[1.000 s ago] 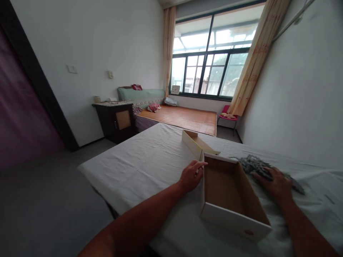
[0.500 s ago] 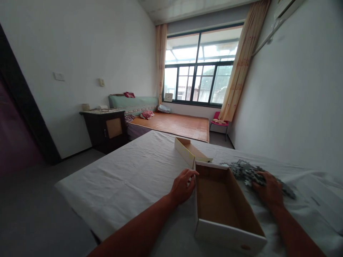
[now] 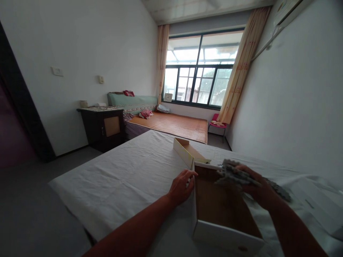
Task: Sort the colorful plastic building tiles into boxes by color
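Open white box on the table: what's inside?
In the box, brown cardboard bottom and inner walls show. The grey pieces in the right hand cover its far right corner, so anything behind them can't be seen.

Grey clump (image 3: pixel 227 172) blurred; air conditioner (image 3: pixel 288 11) cut off by top edge.

The cardboard box (image 3: pixel 225 233) looks smooth white outside, matt brown inside; under it, creased matt cloth (image 3: pixel 125 178); above its rim, matt, rough-looking grey pieces (image 3: pixel 229 172).
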`<state>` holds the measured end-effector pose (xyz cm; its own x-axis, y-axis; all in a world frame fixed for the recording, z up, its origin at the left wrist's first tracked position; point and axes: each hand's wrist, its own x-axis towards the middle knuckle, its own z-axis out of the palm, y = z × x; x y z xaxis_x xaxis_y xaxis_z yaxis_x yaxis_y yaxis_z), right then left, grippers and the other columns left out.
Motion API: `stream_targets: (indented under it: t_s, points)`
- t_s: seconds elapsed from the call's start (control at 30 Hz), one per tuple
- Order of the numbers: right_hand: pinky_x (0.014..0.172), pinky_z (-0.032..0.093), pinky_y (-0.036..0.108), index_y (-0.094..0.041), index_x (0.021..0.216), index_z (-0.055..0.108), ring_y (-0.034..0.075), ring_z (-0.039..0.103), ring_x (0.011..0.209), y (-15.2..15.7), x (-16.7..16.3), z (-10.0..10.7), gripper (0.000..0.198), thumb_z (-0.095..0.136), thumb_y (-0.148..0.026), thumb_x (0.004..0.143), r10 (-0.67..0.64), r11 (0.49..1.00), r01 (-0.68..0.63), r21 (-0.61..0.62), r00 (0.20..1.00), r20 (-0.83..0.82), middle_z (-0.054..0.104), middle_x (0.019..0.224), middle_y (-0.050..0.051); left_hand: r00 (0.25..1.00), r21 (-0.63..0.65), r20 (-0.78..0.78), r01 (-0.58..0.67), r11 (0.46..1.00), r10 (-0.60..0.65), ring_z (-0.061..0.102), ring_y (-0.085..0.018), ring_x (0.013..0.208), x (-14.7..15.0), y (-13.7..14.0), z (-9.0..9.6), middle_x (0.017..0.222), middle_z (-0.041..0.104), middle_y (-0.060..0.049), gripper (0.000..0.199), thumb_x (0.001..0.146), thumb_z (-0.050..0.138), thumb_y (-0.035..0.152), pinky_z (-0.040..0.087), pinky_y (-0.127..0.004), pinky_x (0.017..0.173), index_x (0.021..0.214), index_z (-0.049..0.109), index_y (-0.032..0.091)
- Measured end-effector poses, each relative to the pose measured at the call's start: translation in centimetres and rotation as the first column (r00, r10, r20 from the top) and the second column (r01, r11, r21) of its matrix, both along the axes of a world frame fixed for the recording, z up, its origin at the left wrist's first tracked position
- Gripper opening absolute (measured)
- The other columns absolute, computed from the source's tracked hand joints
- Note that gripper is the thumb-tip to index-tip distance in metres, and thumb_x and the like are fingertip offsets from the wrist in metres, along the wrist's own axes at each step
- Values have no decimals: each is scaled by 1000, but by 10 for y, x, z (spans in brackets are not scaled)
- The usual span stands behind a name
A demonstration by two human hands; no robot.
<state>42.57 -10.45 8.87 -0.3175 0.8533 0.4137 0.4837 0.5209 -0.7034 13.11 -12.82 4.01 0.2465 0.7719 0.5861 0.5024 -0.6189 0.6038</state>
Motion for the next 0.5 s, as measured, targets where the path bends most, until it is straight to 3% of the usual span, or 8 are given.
stream_targets:
  t_s: [0.1,0.2,0.27,0.33,0.4,0.47,0.5]
  points:
    - [95,44,43,-24,103,64,30,53,112,-25,-29,20,33,64,-34,71,247,966,-228,-121,951,183,58,123,9,1000,-10,-2,2,1000,-2,56,-14,84,0,0,0,96,58,-3,23,90,40,22,47,-24,74,107,57,24]
    - [95,46,42,-29,116,61,30,39,129,-38,-37,32,44,65,-34,73,338,927,-283,-247,915,220,36,146,6,1000,-7,10,-1,1000,1,56,-15,88,1,1,0,97,59,-3,25,92,37,22,46,-26,78,105,57,24]
    - [88,51,39,-29,120,59,30,39,129,-36,-28,36,47,65,-37,74,321,923,-269,-274,933,165,34,148,6,1000,1,10,-11,1000,11,55,-16,91,0,1,1,95,59,-3,26,93,34,22,45,-28,82,103,58,24]
    - [86,52,38,-26,116,62,29,44,125,-23,-11,36,43,63,-40,76,162,972,-153,-180,986,40,44,140,8,999,12,2,-32,999,32,54,-17,92,-2,1,3,93,59,-3,27,94,31,23,43,-29,84,100,58,23]
    - [85,52,38,-22,113,62,26,51,116,-1,9,30,40,57,-44,80,-98,994,89,-70,985,-141,56,128,9,998,29,-6,-70,997,70,54,-17,90,-6,2,5,88,58,-3,29,94,29,25,43,-30,85,94,58,23]
    - [83,52,40,-19,112,61,24,58,104,26,26,17,42,50,-47,82,-316,948,315,-35,929,-192,63,115,10,992,53,3,-124,991,124,53,-18,87,-10,3,7,82,57,-3,31,94,27,27,42,-30,83,86,57,22]
    - [85,51,41,-18,112,62,23,60,101,40,32,8,43,48,-48,83,-381,924,383,-16,915,-130,65,111,10,988,63,15,-152,986,152,53,-18,84,-12,3,7,80,56,-2,32,94,27,27,42,-30,82,82,56,22]
